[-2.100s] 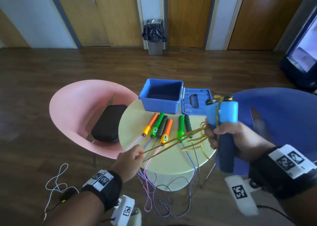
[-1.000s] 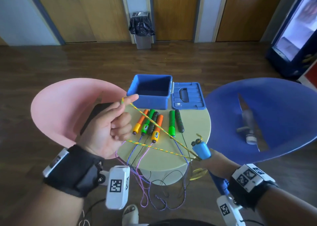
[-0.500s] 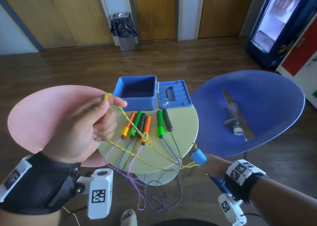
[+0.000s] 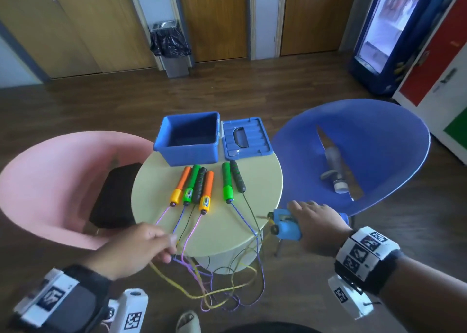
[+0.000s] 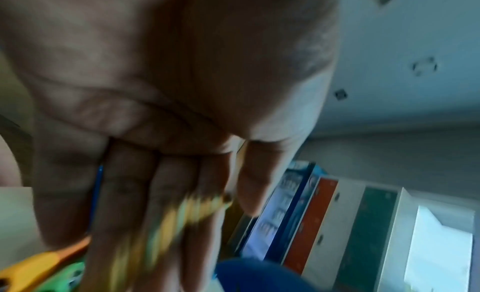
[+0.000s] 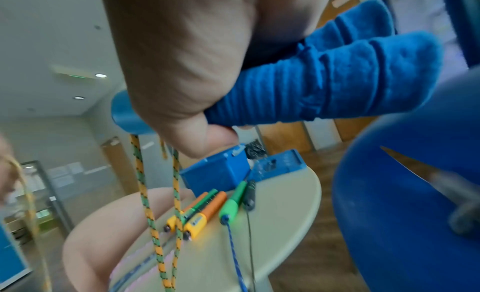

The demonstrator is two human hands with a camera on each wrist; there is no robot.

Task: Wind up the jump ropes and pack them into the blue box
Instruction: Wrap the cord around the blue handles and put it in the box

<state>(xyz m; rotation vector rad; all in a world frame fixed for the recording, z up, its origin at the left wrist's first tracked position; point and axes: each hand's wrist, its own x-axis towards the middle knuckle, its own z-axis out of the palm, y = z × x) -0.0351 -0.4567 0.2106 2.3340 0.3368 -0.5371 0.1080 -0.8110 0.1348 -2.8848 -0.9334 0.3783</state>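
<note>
Your right hand [image 4: 319, 227] has a closed grip round the two blue foam handles [image 6: 324, 86] of the yellow-and-green rope [image 6: 141, 185], held together off the near right edge of the bench [image 4: 262, 181]. Your left hand [image 4: 136, 249] is low at the bench's near edge with fingers curled, and the left wrist view, though blurred, shows that cord running across the fingers [image 5: 166, 195], so it looks like a light pinch. From the handles the rope hangs down in slack loops toward the floor, mixed with the cords of the three ropes lying on the bench. The blue box [image 4: 188, 138] stands open at the far side, its lid [image 4: 246, 138] flat beside it. Expect the cord to be light, limp and braided, so it should grip well but snag on the other cords. The foam handles are soft and stiff enough to serve as a core; take the cord close to them.
</note>
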